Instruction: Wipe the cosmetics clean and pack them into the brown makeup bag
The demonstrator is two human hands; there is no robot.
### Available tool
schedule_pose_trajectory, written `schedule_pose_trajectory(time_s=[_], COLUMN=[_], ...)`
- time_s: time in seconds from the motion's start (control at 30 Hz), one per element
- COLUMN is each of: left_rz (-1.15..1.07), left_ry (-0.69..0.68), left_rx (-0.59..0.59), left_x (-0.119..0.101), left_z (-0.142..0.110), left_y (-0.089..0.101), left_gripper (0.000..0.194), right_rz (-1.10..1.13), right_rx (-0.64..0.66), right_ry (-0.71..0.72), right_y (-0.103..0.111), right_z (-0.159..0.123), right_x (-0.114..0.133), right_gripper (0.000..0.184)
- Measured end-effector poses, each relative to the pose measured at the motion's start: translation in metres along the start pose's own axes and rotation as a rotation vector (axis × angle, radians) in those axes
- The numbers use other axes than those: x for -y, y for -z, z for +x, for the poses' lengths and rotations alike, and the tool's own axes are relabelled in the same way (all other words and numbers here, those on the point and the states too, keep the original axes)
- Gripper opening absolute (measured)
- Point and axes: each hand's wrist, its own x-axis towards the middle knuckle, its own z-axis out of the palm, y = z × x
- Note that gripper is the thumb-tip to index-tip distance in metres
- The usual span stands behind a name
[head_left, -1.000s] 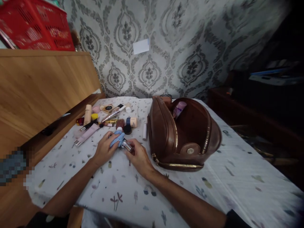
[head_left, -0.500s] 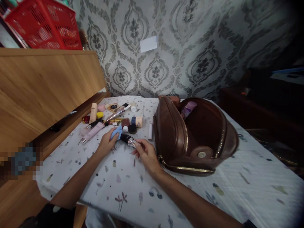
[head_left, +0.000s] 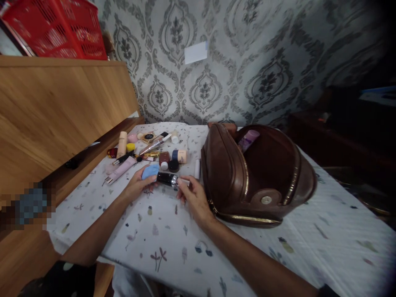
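A black cosmetic bottle (head_left: 167, 179) with a silver collar and a shiny, pale end lies sideways between my hands, just above the cloth-covered table. My left hand (head_left: 136, 185) is closed on a light blue cloth (head_left: 150, 171), which meets the bottle's black left end. My right hand (head_left: 195, 199) pinches the pale right end between thumb and fingers. Just beyond the bottle are a small dark red bottle (head_left: 164, 157), a round black-lidded jar (head_left: 173, 166) and a jar with a navy lid (head_left: 180, 156). A slim white tube (head_left: 197, 168) lies beside the bag.
A brown leather bag (head_left: 221, 165) stands unzipped at right, with a purple bottle (head_left: 249, 140) inside. Several cosmetics, including a pink tube (head_left: 121, 170) and a beige bottle (head_left: 122, 144), lie at left. A wooden cabinet (head_left: 68, 95) bearing a red basket (head_left: 55, 31) borders the left side.
The bottle has turned to lie more level, and its black body now shows, with the cloth at its left end. My right hand stays on the pale end. The view has shifted slightly.
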Motion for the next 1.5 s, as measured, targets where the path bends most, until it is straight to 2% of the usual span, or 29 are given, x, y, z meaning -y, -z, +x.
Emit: schedule_pose_trajectory(time_s=[0.3,0.5,0.67,0.97,1.17,1.3,1.5], left_rz=[0.098,0.053,-0.039,0.034,-0.079,-0.077,-0.093], left_ry=[-0.020,0.087,-0.021,-0.049,-0.025,-0.028,-0.045], left_rx=[0.104,0.046,0.110,0.045,0.016,0.014,0.002], left_x=[-0.0030,-0.0009,-0.0043,-0.0023,-0.0054,-0.0064,-0.0049], left_z=[-0.0035,-0.0040,-0.0056,-0.0055,-0.0047,-0.0051,-0.0042], left_y=[0.0007,0.0050,0.0007,0.0031,-0.0013,-0.0029,-0.0040], left_gripper=[0.044,0.045,0.045,0.049,0.049,0.048,0.051], right_rz=[0.022,-0.053,-0.048,0.080,0.188,0.180,0.206], right_rx=[-0.011,0.030,0.046,0.030,0.038,0.059,0.043], right_ry=[-0.002,0.047,0.029,-0.045,-0.022,0.005,-0.042], right_y=[-0.0008,0.0002,0.0013,0.0011,0.0007,0.0016,0.0006], right_z=[-0.0004,-0.0024,-0.0033,0.0005,0.0003,-0.0004,0.0019], right_x=[0.0049,0.0052,0.0084,0.0063,0.0096,0.0095,0.0092], right_gripper=[0.046,0.037,0.045,0.049,0.056,0.050,0.052])
